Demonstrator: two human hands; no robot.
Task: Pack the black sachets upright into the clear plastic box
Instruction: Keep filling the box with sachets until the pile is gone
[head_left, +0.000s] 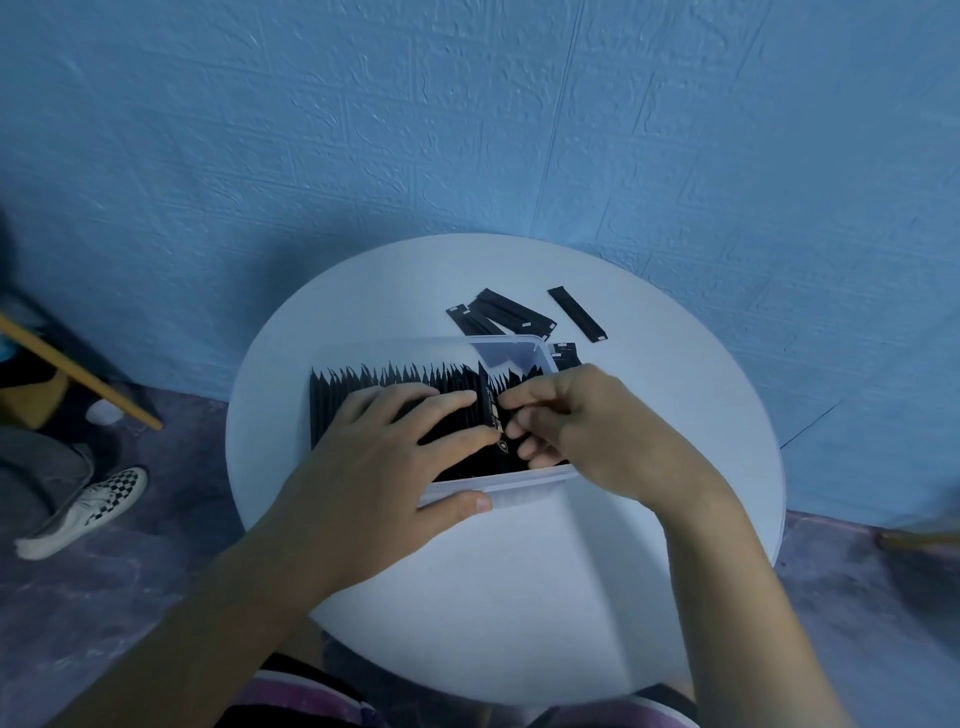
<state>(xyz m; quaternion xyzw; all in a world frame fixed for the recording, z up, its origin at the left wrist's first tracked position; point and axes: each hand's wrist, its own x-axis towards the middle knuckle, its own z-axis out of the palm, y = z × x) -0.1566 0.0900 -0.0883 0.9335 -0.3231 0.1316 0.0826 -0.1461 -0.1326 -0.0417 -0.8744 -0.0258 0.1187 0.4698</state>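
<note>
A clear plastic box (524, 492) stands in the middle of the round white table (519, 597). Several black sachets (363, 387) stand upright in a tight row inside it. My left hand (384, 467) lies over the row with straight fingers pressing the sachets leftward, thumb on the box's near wall. My right hand (576, 421) pinches one black sachet (488, 400) upright at the right end of the row. Several loose black sachets (511, 314) lie flat on the table behind the box, and one more (576, 314) lies apart to their right.
A blue textured wall rises close behind the table. On the floor at the left is another person's leg with a checkered shoe (88, 509), and a wooden bar (78, 371) slants above it. Bare tabletop lies in front of the box.
</note>
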